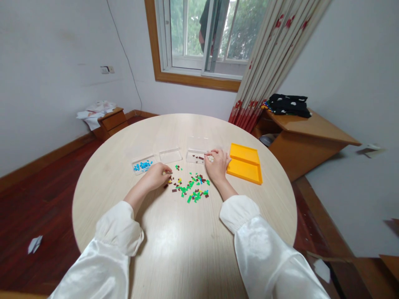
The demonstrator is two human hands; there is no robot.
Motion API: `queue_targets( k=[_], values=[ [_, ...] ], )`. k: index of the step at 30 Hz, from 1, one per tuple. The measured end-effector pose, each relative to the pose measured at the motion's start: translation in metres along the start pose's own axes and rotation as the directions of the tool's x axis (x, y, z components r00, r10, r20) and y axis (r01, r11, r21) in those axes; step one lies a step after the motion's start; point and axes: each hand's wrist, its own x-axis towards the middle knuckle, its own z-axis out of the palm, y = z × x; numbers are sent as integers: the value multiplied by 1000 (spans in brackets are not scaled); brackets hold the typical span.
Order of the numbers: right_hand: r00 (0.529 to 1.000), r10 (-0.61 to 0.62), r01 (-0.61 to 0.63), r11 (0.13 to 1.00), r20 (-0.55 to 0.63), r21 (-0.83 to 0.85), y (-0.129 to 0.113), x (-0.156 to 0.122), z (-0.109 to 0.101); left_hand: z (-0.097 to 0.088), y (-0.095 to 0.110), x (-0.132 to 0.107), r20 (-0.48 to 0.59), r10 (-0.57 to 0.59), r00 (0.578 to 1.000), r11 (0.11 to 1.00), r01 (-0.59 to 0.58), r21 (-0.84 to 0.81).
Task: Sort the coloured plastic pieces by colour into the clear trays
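Observation:
A loose pile of small building bricks (187, 187), mostly green and brown with some yellow and blue, lies mid-table. At the pile's left edge is my left hand (157, 176), its fingers pinched together near brown and yellow bricks; what they hold is hidden. My right hand (217, 165) reaches over the right end of a clear box (190, 160) with a few brown bricks (199, 158) inside. Its fingers are curled closed, and I cannot make out anything between them. Another clear box (135, 171), left of my left hand, holds blue bricks (143, 166).
Between the two boxes stands another clear box (170, 156). A yellow open case (246, 170) lies right of my right hand. The round table (181, 249) stands before a window (212, 37), with a wooden desk (318, 128) to the right and a small cabinet (114, 121) at left.

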Motion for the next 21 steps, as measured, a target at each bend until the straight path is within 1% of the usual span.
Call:
queue_targets(
  k=[3, 6, 10, 12, 16, 18, 21],
  values=[
    [998, 29, -28, 999, 50, -23, -1, 0, -1, -6, -1, -1, 59, 16, 998, 1000, -18, 23],
    [994, 55, -52, 998, 94, -30, -1, 0, -1, -7, -2, -2, 63, 6, 998, 998, -10, 64],
    [996, 35, -36, 999, 80, 10, 1, 0, 1, -4, -3, -1, 65, -19, 998, 992, 10, 128],
    [997, 24, -26, 999, 68, 30, 2, -1, 2, -1, -5, -1, 68, -6, 998, 987, -5, 159],
    [996, 23, -26, 999, 91, 40, 3, -1, 3, 5, -9, 0, 60, 26, 998, 980, -37, 197],
    [996, -5, 0, 998, 89, 58, 1, -2, 2, 8, -10, 0, 51, 29, 998, 976, -39, 212],
    [992, -95, 86, 991, 84, 104, -6, -5, 0, 10, -9, 1, 28, 22, 999, 978, -27, 206]
  ],
)
